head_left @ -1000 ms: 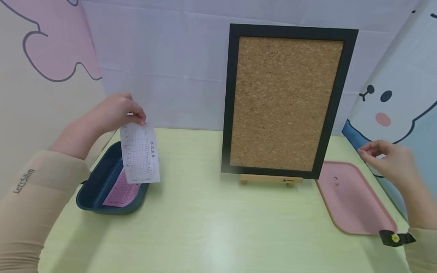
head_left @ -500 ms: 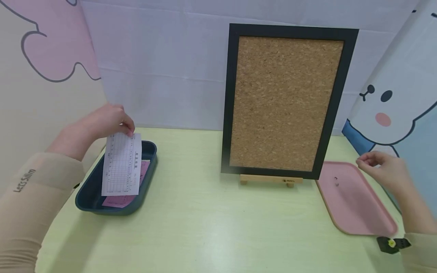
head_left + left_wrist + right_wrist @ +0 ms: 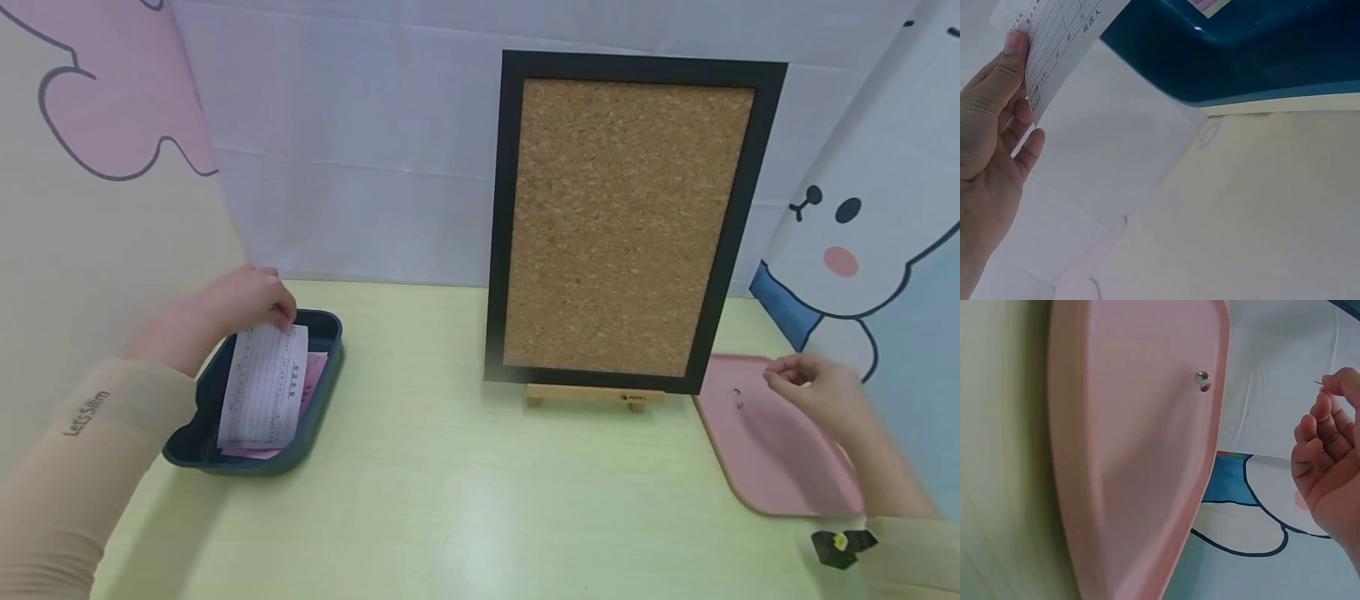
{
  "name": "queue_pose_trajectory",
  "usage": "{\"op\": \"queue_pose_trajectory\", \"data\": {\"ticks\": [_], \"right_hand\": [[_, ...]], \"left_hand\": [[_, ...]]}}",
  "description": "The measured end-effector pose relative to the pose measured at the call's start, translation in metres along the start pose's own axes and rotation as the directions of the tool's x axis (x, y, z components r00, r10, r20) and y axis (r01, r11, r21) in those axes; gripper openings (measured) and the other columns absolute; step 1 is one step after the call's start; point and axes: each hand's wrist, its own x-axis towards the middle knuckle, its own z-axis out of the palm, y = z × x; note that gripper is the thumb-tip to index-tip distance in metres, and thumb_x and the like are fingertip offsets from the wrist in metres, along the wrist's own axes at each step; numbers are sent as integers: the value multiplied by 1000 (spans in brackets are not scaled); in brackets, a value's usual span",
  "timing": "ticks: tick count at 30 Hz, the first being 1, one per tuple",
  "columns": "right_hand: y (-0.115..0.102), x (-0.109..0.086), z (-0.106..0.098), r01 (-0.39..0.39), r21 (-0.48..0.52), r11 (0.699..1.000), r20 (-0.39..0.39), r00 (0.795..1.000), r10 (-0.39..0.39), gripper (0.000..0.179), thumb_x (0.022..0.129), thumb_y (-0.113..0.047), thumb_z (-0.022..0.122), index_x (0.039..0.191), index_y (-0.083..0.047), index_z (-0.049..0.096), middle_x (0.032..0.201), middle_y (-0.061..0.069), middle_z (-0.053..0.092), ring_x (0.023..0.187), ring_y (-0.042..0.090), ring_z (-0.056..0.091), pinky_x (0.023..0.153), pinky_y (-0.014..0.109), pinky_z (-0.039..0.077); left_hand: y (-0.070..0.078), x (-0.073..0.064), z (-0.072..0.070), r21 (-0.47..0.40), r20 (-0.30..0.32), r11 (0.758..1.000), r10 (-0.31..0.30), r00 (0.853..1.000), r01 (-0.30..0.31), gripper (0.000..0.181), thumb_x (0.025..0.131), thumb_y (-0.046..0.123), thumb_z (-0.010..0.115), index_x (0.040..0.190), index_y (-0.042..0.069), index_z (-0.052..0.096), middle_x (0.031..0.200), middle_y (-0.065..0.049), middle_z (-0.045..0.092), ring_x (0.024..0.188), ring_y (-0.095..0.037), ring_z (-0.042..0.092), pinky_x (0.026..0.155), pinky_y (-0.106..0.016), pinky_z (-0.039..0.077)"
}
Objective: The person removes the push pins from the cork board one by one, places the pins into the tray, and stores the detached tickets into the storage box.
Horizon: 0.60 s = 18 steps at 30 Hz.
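In the head view my left hand (image 3: 243, 307) pinches the top edge of a white printed receipt slip (image 3: 262, 387) between thumb and fingers. The slip hangs over a dark teal tray (image 3: 318, 417), covering part of a pink slip (image 3: 313, 375) inside it. The left wrist view shows the thumb on the white receipt slip (image 3: 1060, 44), with ruled lines and characters. At the right, my right hand (image 3: 817, 396) is raised over a pink tray (image 3: 795, 475). In the right wrist view a thin pin, seemingly a thumbtack (image 3: 1317, 382), sticks out from its fingertips.
A cork board (image 3: 630, 233) in a black frame stands upright on a small wooden easel (image 3: 596, 393) at the back of the table. Two metal thumbtacks (image 3: 1202, 378) lie on the pink tray. White cloth (image 3: 360, 167) hangs behind the table.
My left hand has moved left and down, bringing the white receipt slip from the teal tray's right side down over the pink slip. My right hand has shifted slightly left and down.
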Motion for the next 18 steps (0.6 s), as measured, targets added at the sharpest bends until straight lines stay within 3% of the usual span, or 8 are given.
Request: {"op": "queue_pose_trajectory", "data": {"ticks": [5,11,18], "right_hand": [[10,-1,7,30,-1,1000,25,999,-30,24,89,-25,64,95,-2,64,80,5,60,66,0,43,56,18,37],[23,1,13,34,24,999,122,992,-37,25,89,-22,65,97,2,63,78,4,60,64,2,44,55,19,39],[37,2,19,94,-12,995,247,965,-89,19,87,-21,67,93,-3,64,77,0,60,64,1,46,59,19,41]], "left_hand": [[-5,0,18,-6,10,999,33,999,-33,7,75,11,77,75,16,72,75,3,58,76,-20,46,67,-34,39],[-16,2,35,-28,32,999,28,999,-27,9,75,10,77,75,16,71,76,2,60,73,-18,49,66,-33,45],[-23,6,49,-109,88,993,52,995,-42,11,76,7,76,74,14,69,74,4,63,67,-15,52,66,-35,49]]}}
